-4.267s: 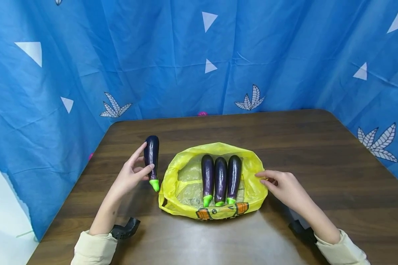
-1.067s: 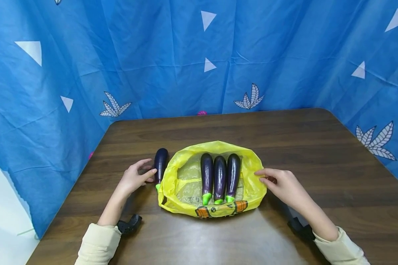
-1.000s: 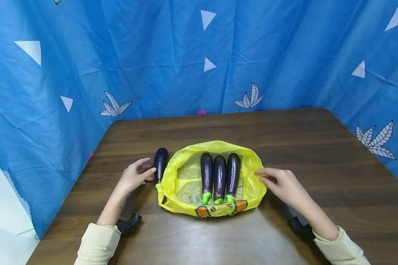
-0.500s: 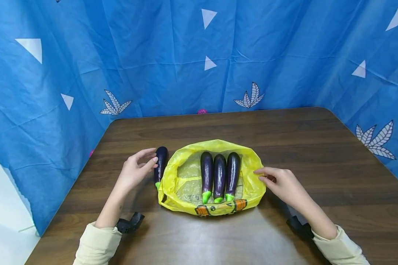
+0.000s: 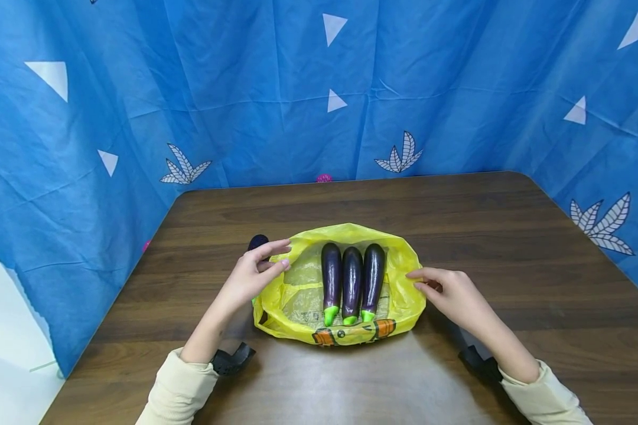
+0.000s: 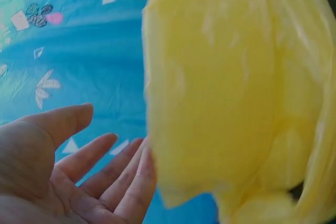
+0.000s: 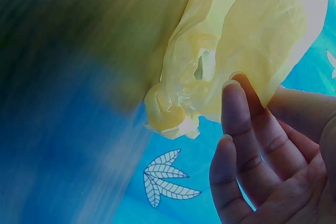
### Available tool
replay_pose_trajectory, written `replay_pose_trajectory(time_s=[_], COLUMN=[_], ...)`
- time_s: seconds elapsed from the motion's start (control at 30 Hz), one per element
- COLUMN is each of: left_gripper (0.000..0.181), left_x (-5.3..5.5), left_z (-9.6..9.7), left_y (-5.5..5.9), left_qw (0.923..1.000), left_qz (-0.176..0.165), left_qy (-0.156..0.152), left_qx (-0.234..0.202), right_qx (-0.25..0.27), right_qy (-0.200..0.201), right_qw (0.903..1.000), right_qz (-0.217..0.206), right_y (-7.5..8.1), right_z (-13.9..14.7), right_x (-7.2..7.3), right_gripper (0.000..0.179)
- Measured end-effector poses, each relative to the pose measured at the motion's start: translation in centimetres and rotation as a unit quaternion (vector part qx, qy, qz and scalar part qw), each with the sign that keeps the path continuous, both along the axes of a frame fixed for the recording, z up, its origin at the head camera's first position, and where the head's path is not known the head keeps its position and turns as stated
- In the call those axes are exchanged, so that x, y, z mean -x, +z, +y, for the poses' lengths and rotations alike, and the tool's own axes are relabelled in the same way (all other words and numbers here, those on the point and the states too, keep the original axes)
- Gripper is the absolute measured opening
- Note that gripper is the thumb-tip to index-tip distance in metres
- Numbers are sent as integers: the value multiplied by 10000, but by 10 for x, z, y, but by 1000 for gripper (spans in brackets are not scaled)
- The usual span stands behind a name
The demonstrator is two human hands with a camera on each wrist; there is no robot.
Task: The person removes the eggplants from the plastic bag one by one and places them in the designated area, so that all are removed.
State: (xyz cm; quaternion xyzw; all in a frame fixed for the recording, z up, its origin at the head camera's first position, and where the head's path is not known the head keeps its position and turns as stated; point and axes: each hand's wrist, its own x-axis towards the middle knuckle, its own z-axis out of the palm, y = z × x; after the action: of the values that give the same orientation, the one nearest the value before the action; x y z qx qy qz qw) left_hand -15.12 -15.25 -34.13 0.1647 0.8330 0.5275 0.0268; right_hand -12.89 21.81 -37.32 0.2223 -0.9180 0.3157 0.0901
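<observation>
A yellow plastic bag [image 5: 292, 335] with an orange print lies with its mouth wide. Three eggplants [image 5: 352, 283] with green stem ends lie side by side inside it. Another eggplant [image 5: 257, 241] is on the table just left of the bag, mostly hidden behind my left hand [image 5: 252, 274]. That hand hovers at the bag's left rim, fingers spread and holding nothing; in the left wrist view its fingertips [image 6: 140, 153] are beside the yellow plastic. My right hand [image 5: 454, 298] pinches the bag's right edge, and in the right wrist view the plastic [image 7: 262, 40] runs between thumb and fingers.
A brown wooden table [image 5: 510, 236] carries everything. Behind it and along its sides hangs a blue curtain [image 5: 276, 106] with white triangles and leaf prints. Black wrist mounts [image 5: 234, 359] sit by both cuffs.
My left hand set its eggplant down against the bag's left side and let go. It has since risen and moved right to the bag's rim. The right hand stays in place.
</observation>
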Motion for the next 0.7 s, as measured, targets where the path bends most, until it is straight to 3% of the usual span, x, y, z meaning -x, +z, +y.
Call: replay_pose_trajectory(time_s=[0.37,0.7], left_gripper=[48,54], left_x=[3,7], left_z=[32,46], left_y=[-18,-32], left_qw=[9991,9979], left_qz=[-192,-64], left_qy=[-260,-412], left_qx=[274,505], right_qx=[14,27], right_qy=[5,8], right_qw=[10000,10000], right_qz=[8,18], right_y=[-1,-1], right_z=[1,1], right_x=[0,0], right_gripper=[19,20])
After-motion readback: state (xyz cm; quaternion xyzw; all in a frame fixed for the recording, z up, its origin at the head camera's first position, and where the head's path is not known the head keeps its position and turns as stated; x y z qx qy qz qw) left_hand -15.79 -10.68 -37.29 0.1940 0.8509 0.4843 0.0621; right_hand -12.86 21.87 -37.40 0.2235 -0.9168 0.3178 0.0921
